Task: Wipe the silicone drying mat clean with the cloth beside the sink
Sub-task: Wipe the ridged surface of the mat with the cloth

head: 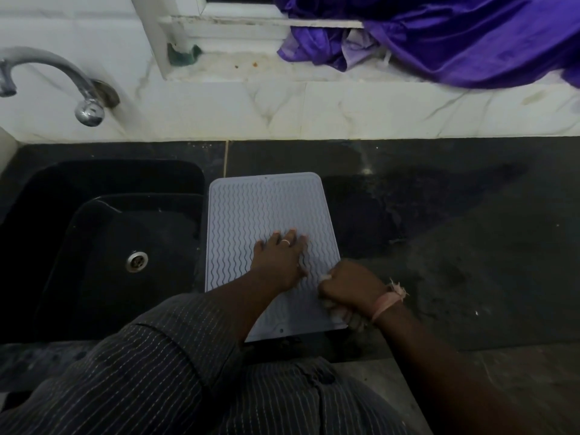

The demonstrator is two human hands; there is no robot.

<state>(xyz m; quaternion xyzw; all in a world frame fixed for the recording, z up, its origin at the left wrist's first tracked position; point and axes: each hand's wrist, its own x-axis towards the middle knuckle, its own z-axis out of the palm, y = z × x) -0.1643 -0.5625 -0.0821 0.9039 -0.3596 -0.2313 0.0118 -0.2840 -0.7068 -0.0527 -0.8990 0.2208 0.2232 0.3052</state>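
A pale grey silicone drying mat with wavy ridges lies on the dark counter just right of the sink. My left hand rests flat on the mat's middle, fingers straight and spread, a ring on one finger. My right hand is curled round a small bunched light cloth at the mat's near right edge. Most of the cloth is hidden under the fist. A pink band sits on that wrist.
A black sink with a metal drain lies to the left, a chrome tap above it. The dark counter stretches right, with wet patches. Purple fabric drapes over the window ledge behind.
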